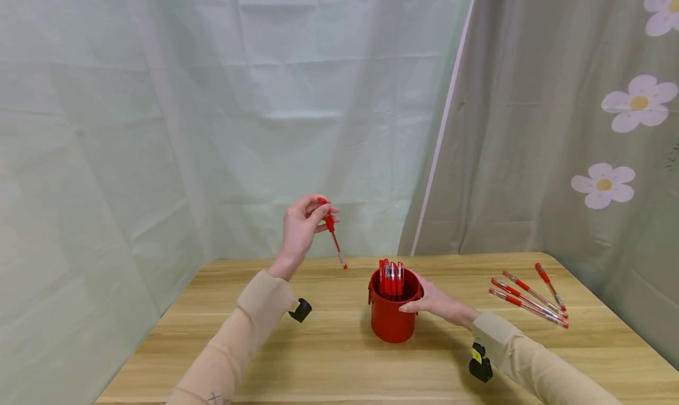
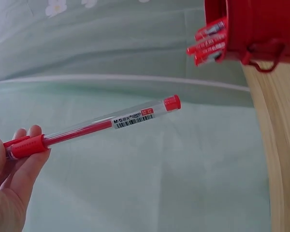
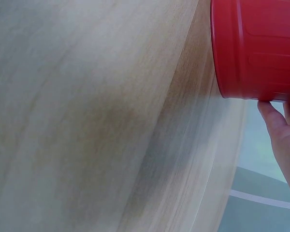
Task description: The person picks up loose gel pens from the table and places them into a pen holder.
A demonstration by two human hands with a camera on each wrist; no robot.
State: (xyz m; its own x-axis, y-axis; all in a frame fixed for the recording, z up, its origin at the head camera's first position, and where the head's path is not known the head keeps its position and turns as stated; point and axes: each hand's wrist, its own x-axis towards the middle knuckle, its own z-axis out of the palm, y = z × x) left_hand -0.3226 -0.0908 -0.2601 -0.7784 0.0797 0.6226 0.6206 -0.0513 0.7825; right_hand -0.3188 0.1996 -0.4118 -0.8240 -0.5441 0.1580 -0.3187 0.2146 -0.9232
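Observation:
Up in the air left of the red bucket [image 1: 392, 324], my left hand [image 1: 301, 231] pinches a red gel pen [image 2: 94, 131] by its capped red end. The pen's clear barrel, with a label and a red end plug, slants down to the right in the head view. My right hand [image 1: 441, 303] grips the bucket's right side, thumb on the near wall; its other fingers are largely hidden behind. Several red pens [image 1: 391, 280] stand in the bucket, caps up. The right wrist view shows the bucket wall [image 3: 266, 48] with fingertips [image 3: 267, 107] against it.
Several more red pens [image 1: 530, 302] lie on the right of the wooden table [image 1: 339, 369]. A pale green curtain [image 1: 318, 98] hangs behind the table, with a grey flowered curtain [image 1: 509, 128] at the right. A wire handle [image 2: 263, 66] hangs on the bucket's side.

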